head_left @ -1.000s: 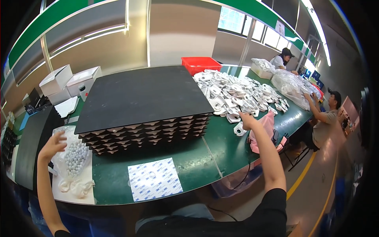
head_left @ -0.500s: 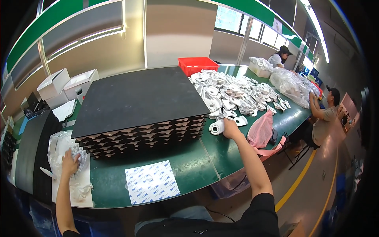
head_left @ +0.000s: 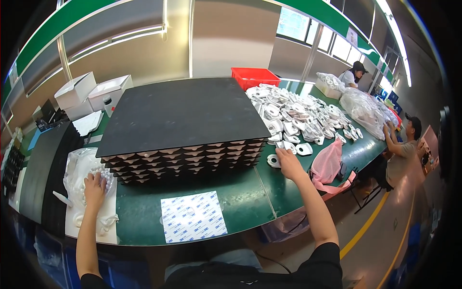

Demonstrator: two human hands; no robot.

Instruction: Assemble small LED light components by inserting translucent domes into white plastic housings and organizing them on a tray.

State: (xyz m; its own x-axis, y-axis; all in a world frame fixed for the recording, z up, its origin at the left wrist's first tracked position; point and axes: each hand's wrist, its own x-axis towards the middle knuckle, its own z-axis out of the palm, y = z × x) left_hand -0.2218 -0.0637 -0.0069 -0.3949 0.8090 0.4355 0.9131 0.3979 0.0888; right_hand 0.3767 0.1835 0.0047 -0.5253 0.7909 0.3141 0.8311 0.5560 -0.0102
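On the left, my left hand [head_left: 95,189] reaches onto a clear plastic bag [head_left: 76,168] of small whitish round pieces [head_left: 107,176]. Its fingers are bent but apart, their tips among the pieces; I see nothing gripped. Over to the right, my right hand [head_left: 291,164] is closed on the edge of a white plastic part with a dark round hole [head_left: 273,161], low over the green table. Its fingertips are partly hidden. Just beyond it spreads a large heap of similar white parts [head_left: 298,115].
A tall stack of black trays [head_left: 185,115] fills the middle. In front lies a printed white-and-blue sheet [head_left: 193,216]. A pink mesh bag [head_left: 327,164] sits at the right edge, a red bin [head_left: 255,77] behind. Two people work at the far right.
The view has shifted slightly to the left. My left hand's fingers have bent further in among the small pieces. My right hand has drawn the white part slightly nearer and turned it.
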